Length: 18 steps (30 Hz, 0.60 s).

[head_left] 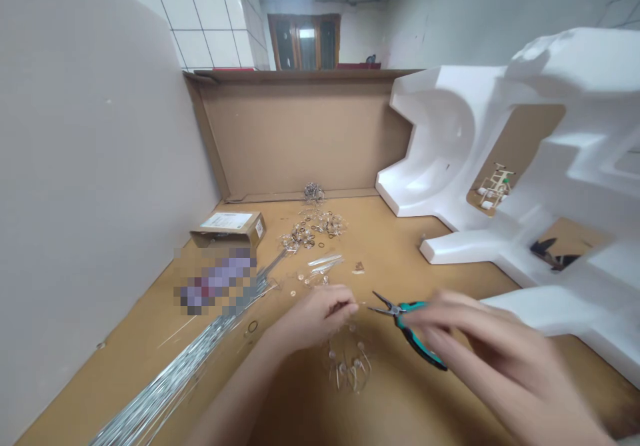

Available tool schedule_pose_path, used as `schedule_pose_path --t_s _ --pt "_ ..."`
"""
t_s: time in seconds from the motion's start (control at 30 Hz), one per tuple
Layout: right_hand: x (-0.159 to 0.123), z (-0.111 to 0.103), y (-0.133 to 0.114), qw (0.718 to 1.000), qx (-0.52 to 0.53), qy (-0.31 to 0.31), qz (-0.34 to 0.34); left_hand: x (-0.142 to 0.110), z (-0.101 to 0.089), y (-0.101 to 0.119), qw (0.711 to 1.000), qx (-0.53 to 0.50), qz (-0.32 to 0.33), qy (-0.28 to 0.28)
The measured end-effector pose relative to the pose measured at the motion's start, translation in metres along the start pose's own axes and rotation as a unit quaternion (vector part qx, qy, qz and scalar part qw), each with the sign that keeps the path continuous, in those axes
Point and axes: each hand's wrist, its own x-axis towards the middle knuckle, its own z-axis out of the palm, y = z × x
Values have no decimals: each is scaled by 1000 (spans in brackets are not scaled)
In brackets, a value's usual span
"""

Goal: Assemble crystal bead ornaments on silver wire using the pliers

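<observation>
My left hand (333, 309) is closed in a pinch near the middle of the table. A faint thin wire (363, 303) seems to stick out past its fingertips, though it is blurred. Just below that hand is a looped strand of clear beads and wire pieces (350, 369); whether the fingers hold it too I cannot tell. My right hand (480, 339), smeared by motion, grips needle-nose pliers (410, 329) with teal and black handles. The jaws of the pliers stand apart, pointing left toward my left fingertips and not touching them.
A bundle of silvery wires (185, 366) runs along the left. Beyond it are a small cardboard box (230, 229) and a pixelated purple item (220, 279). Piles of beaded wire bits and small rings (313, 229) lie farther back. White foam packing (450, 139) fills the right.
</observation>
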Motion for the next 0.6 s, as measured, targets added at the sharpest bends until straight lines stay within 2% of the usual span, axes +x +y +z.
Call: schedule_pose_path --t_s 0.1,0.13,0.2,0.3,0.4,0.53,0.6 --pt "5 -51 -93 1000 18 -3 8 1 -3 10 993 109 39 4" --pt "6 -61 -114 1000 25 -6 7 2 -4 13 991 124 43 5" --pt "12 -66 -129 999 47 -19 9 4 -5 16 989 139 41 15" --pt "27 -52 -111 991 118 -44 38 3 -4 17 990 135 21 33" --pt "34 -40 -87 976 195 -46 88 -4 4 9 991 103 -24 77" --pt "33 -32 -71 967 226 -26 113 -20 26 -14 977 74 -149 135" --pt "32 -26 -65 964 235 -18 123 -27 40 -26 969 102 -175 140"
